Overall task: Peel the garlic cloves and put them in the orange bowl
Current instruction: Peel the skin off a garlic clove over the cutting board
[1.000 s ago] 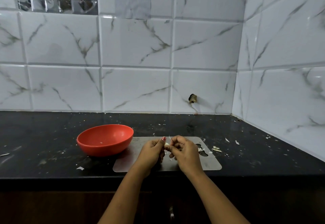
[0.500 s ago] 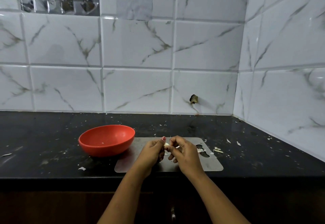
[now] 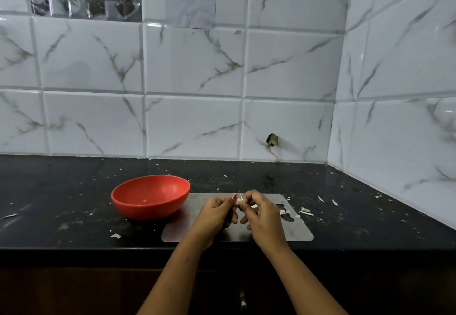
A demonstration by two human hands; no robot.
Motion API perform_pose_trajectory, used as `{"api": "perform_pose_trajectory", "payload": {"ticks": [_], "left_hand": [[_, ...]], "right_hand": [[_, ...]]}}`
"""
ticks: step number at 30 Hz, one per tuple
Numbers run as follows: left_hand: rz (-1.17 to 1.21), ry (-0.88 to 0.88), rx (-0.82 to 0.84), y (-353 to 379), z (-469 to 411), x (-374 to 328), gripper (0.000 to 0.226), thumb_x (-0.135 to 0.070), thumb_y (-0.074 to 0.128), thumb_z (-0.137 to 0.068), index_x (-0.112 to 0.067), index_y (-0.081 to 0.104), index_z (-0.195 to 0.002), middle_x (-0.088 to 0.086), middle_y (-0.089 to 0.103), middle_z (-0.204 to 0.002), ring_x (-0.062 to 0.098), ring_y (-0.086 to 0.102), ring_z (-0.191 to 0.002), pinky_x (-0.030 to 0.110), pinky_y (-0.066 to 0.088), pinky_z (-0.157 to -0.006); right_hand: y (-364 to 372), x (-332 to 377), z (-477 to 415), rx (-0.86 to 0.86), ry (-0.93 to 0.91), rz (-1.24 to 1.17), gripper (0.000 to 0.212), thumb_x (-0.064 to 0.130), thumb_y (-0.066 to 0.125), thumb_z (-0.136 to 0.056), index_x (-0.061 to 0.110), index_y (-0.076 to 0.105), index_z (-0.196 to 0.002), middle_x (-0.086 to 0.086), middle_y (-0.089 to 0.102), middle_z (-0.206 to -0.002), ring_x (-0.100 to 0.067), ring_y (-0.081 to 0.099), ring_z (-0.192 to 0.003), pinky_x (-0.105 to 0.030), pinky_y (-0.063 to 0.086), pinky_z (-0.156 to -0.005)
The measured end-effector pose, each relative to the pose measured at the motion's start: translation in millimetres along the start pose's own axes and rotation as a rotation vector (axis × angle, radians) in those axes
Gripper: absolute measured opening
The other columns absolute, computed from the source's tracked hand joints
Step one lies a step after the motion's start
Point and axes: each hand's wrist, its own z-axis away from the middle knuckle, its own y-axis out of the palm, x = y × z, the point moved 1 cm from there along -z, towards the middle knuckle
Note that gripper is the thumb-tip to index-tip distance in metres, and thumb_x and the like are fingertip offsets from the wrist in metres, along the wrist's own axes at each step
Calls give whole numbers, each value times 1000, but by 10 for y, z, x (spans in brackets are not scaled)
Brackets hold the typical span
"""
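Note:
Above a grey cutting board (image 3: 293, 233), both my hands meet around one small white garlic clove (image 3: 238, 200). My left hand (image 3: 216, 212) pinches the clove between thumb and fingers. My right hand (image 3: 261, 212) pinches it from the other side, and a thin strip of skin sticks up from the clove. The orange bowl (image 3: 150, 197) stands on the black counter just left of the board, about a hand's width from my left hand. A tiny pale bit lies on the bowl's bottom.
Garlic skins (image 3: 304, 211) lie at the board's right end and scattered over the black counter (image 3: 61, 198). White marble-pattern tiled walls close the back and right side. The counter's front edge runs just below my wrists.
My hands stay together over the board on the same clove. A thin strip of skin now stands up from it between my fingertips.

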Motion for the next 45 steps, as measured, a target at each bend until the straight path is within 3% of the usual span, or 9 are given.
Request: {"api": "perform_pose_trajectory", "payload": {"ticks": [7, 15, 20, 24, 28, 31, 34, 41, 45], "left_hand": [[43, 42, -38, -3, -4, 0, 37, -29, 40, -100, -10, 54, -71, 2, 55, -55, 7, 38, -41, 15, 28, -40], [-51, 14, -70, 26, -15, 4, 29, -21, 41, -100, -11, 54, -76, 2, 55, -57, 6, 37, -39, 15, 28, -40], [-63, 21, -77, 41, 9, -13, 28, -17, 41, -100, -11, 54, -76, 2, 55, -57, 7, 36, -41, 15, 30, -42], [-62, -2, -87, 35, -13, 2, 25, -14, 40, -100, -11, 53, -79, 1, 55, -57, 8, 36, -42, 15, 30, -42], [-81, 0, -83, 47, -4, 6, 25, -13, 40, -100, -11, 53, -79, 1, 55, -56, 8, 36, -43, 16, 30, -43], [-107, 7, -85, 50, 5, 9, 25, -13, 40, -100, -11, 53, -79, 1, 55, -57, 7, 36, -43, 14, 32, -43], [-99, 9, -94, 46, -5, 13, 25, -13, 40, -100, -12, 54, -78, 2, 55, -57, 7, 37, -43, 15, 32, -44], [-117, 27, -107, 52, -2, 29, 25, -13, 42, -99, -15, 56, -78, 1, 54, -56, 6, 38, -42, 15, 33, -44], [-150, 43, -115, 57, 3, 28, 25, -13, 44, -99, -17, 56, -77, 1, 54, -56, 7, 39, -45, 13, 34, -44]], "right_hand": [[-2, 53, 7, 40, -60, -90, 15, 11, 71, -84, 16, 61, -74, 7, 65, -72, -6, 61, -60, -18, 47, -50], [-150, -122, -112, -242, 250, -363, 15, 6, 74, -81, 8, 60, -76, -10, 67, -72, -15, 59, -61, -24, 49, -52], [-427, -313, -269, -335, 226, 111, 11, 6, 76, -78, 9, 68, -72, -5, 67, -67, -14, 59, -58, -8, 43, -51], [-571, -482, -278, -297, 260, 357, 23, 17, 65, -90, 1, 72, -75, -11, 65, -68, -22, 54, -64, -26, 31, -59], [-546, -581, -279, -313, 301, 440, 20, 20, 64, -90, 4, 74, -83, -15, 67, -87, -30, 59, -82, -27, 34, -68], [-520, -556, -263, -307, 306, 443, 9, 3, 64, -85, 7, 72, -81, -12, 69, -89, -25, 61, -80, -26, 42, -70], [-528, -536, -238, -300, 295, 451, 25, -11, 56, -79, 9, 71, -77, -6, 70, -88, -18, 58, -77, -23, 44, -73], [-523, -506, -229, -344, 252, 422, 14, 14, 60, -92, 10, 71, -84, -10, 71, -83, -25, 63, -77, -28, 43, -66], [-485, -413, -211, -325, 130, 396, 17, 0, 67, -82, 16, 70, -76, -4, 63, -93, -18, 56, -87, -13, 36, -76]]}}
